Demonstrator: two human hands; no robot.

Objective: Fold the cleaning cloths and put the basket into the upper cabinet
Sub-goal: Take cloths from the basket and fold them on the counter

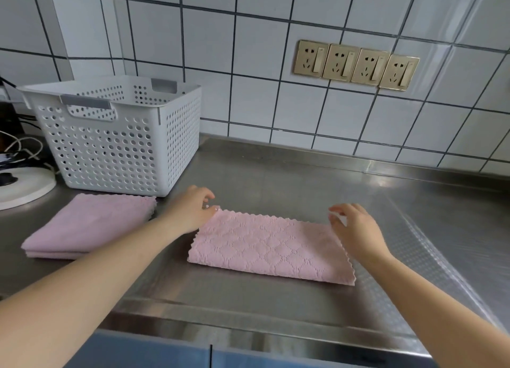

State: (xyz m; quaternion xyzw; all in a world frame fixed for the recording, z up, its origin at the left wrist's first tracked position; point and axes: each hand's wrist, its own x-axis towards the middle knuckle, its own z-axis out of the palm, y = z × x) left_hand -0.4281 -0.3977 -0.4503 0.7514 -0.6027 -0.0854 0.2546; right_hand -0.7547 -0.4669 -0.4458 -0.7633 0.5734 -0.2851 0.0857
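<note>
Hands (193,207) at pink cloth (270,246) corners

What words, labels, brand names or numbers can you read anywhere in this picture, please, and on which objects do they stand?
None: no readable text shows in the head view.
White perforated basket: no label or brand visible.
Pink cloth under the hands and folded cloths beside it: no tags or print visible.
Four wall sockets: only pin holes and switches, no legible marking.

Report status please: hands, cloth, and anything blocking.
Left hand and right hand at far corners of half-folded pink cloth. Folded cloths wait beside white basket. Nothing blocking.
</note>
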